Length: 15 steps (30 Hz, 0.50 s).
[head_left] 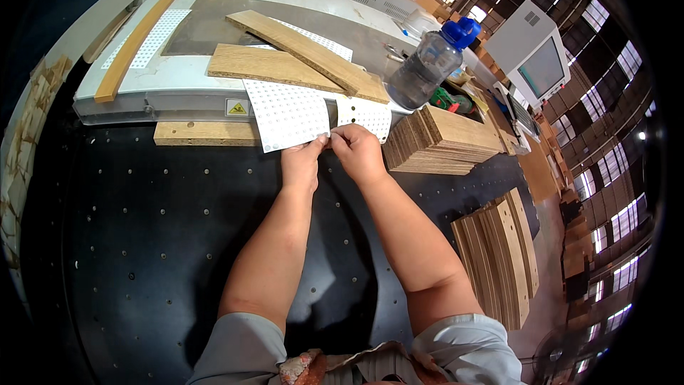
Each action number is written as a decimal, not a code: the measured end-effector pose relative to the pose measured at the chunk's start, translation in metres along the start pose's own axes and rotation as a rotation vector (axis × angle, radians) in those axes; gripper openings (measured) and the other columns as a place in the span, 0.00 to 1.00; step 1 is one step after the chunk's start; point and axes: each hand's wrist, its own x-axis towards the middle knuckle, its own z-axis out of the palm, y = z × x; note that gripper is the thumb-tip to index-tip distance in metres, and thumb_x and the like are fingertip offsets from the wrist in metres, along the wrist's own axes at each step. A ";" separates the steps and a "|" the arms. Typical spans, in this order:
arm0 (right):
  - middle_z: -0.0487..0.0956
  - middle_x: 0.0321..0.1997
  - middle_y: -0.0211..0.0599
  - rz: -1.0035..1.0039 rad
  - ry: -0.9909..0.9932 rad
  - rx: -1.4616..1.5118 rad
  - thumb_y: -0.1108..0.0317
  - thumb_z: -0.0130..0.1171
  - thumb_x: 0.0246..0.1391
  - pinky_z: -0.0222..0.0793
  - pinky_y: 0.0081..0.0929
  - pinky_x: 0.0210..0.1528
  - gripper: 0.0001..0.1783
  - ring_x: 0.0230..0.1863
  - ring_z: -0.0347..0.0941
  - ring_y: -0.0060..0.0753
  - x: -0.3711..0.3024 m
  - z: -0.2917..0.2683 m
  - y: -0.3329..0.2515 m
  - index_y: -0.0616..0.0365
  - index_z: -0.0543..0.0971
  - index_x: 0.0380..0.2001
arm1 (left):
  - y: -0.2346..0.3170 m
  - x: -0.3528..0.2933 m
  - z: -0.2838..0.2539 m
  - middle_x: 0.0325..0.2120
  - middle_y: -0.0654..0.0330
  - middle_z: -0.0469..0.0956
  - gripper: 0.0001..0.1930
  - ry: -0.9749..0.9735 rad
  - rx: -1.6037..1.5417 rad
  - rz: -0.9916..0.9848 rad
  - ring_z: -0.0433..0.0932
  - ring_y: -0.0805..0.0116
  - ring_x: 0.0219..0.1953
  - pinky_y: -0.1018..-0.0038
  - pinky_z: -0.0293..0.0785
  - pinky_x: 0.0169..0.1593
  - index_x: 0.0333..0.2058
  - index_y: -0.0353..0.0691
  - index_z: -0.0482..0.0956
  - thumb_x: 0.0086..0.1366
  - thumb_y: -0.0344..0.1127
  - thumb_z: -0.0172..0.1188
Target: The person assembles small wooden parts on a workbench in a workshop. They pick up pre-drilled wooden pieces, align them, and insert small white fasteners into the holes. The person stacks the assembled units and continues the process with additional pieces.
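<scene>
A white sheet with rows of small round stickers (288,110) hangs over the front edge of the white machine. My left hand (303,164) pinches its lower right corner between thumb and fingers. Right beside it, my right hand (358,151) is closed, thumb against fingertips, close to the same corner. Whatever lies in that pinch is too small to make out. Behind the right hand shows a cream sheet with dots (365,120), a few of them dark. Two wood-grain boards (278,68) lie crossed on top of the sheets.
A clear bottle with a blue lid (426,64) stands right of the boards. Stacked boards (445,139) sit below it, with another stack (499,253) lower right. One board (206,133) lies against the machine (192,108). The black table (164,228) has small studs. A monitor (538,64) stands far right.
</scene>
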 end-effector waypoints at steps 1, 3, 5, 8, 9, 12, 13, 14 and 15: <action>0.81 0.29 0.41 0.053 -0.005 0.063 0.71 0.60 0.50 0.72 0.28 0.39 0.06 0.32 0.78 0.36 -0.001 0.001 0.002 0.63 0.81 0.30 | -0.001 0.001 -0.002 0.37 0.58 0.77 0.15 -0.006 0.006 -0.004 0.77 0.68 0.37 0.72 0.76 0.43 0.46 0.35 0.74 0.59 0.18 0.56; 0.81 0.29 0.39 0.110 -0.018 0.136 0.71 0.59 0.52 0.72 0.26 0.39 0.07 0.32 0.77 0.30 -0.002 0.001 0.005 0.64 0.81 0.31 | -0.002 0.001 -0.003 0.37 0.58 0.78 0.15 -0.017 0.014 -0.008 0.77 0.68 0.37 0.71 0.76 0.43 0.45 0.35 0.74 0.59 0.18 0.57; 0.81 0.29 0.36 0.169 -0.035 0.199 0.71 0.59 0.53 0.71 0.24 0.38 0.07 0.32 0.76 0.25 -0.002 0.001 0.006 0.65 0.81 0.32 | -0.001 0.000 -0.004 0.37 0.58 0.78 0.14 -0.025 0.018 -0.009 0.77 0.68 0.37 0.70 0.76 0.44 0.45 0.35 0.75 0.59 0.19 0.57; 0.80 0.29 0.31 0.253 -0.058 0.304 0.72 0.58 0.55 0.70 0.20 0.37 0.07 0.31 0.73 0.19 -0.003 0.004 0.009 0.66 0.80 0.32 | 0.002 -0.002 -0.001 0.38 0.58 0.78 0.14 -0.005 0.009 -0.026 0.77 0.68 0.38 0.70 0.76 0.45 0.45 0.35 0.75 0.59 0.19 0.58; 0.80 0.28 0.31 0.261 -0.055 0.327 0.72 0.58 0.55 0.70 0.19 0.37 0.07 0.31 0.73 0.19 -0.002 0.005 0.008 0.66 0.80 0.32 | 0.003 -0.001 -0.001 0.38 0.58 0.78 0.14 -0.007 0.009 -0.025 0.77 0.68 0.37 0.70 0.76 0.45 0.45 0.35 0.75 0.59 0.19 0.58; 0.80 0.29 0.31 0.303 -0.051 0.385 0.72 0.58 0.55 0.69 0.19 0.37 0.06 0.31 0.73 0.19 -0.001 0.005 0.009 0.65 0.79 0.31 | 0.004 -0.001 -0.002 0.37 0.58 0.78 0.13 0.000 0.024 -0.034 0.78 0.68 0.36 0.70 0.76 0.44 0.44 0.35 0.75 0.59 0.19 0.58; 0.80 0.29 0.31 0.351 -0.034 0.462 0.72 0.58 0.55 0.69 0.18 0.37 0.06 0.31 0.73 0.19 -0.001 0.005 0.012 0.65 0.79 0.31 | 0.003 0.000 -0.001 0.36 0.58 0.78 0.13 0.011 0.038 -0.044 0.78 0.68 0.36 0.71 0.76 0.44 0.44 0.35 0.75 0.59 0.19 0.57; 0.80 0.29 0.31 0.400 -0.017 0.540 0.72 0.58 0.55 0.70 0.18 0.37 0.06 0.31 0.72 0.19 -0.002 0.005 0.015 0.65 0.79 0.31 | 0.002 -0.001 -0.001 0.36 0.58 0.78 0.13 0.021 0.052 -0.055 0.78 0.68 0.36 0.71 0.76 0.44 0.43 0.35 0.75 0.59 0.19 0.57; 0.79 0.29 0.32 0.448 0.001 0.619 0.73 0.57 0.56 0.70 0.18 0.37 0.06 0.31 0.72 0.19 -0.002 0.004 0.014 0.65 0.79 0.31 | 0.001 0.000 -0.001 0.36 0.58 0.78 0.13 0.019 0.041 -0.048 0.78 0.68 0.35 0.72 0.76 0.43 0.43 0.34 0.75 0.59 0.19 0.57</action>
